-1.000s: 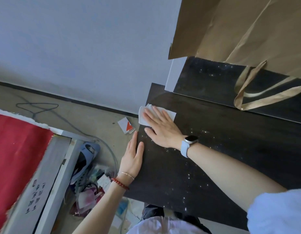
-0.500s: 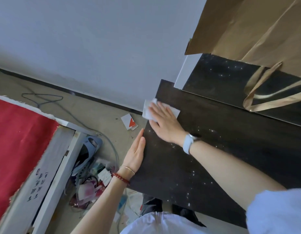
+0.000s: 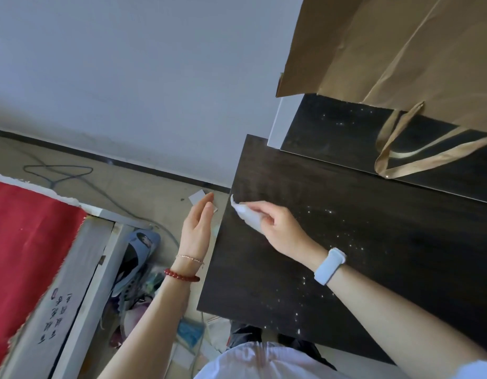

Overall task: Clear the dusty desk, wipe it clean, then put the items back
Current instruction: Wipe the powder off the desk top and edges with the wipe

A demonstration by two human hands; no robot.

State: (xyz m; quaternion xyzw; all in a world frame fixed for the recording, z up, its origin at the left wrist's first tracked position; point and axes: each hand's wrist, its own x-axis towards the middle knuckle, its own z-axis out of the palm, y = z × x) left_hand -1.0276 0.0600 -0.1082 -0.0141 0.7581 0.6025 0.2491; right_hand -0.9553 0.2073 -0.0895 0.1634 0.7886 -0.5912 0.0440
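Head view: right hand (image 3: pixel 280 228) pinches wipe (image 3: pixel 246 217) at desk (image 3: pixel 373 242) edge.

We find only one piece of writing: a column of dark handwritten characters on the pale grey side of the board (image 3: pixel 60 305) at lower left, beside its red cloth face. The strokes are too blurred and tilted for us to read. A small reddish mark sits just above them, also illegible. We can read nothing else anywhere.
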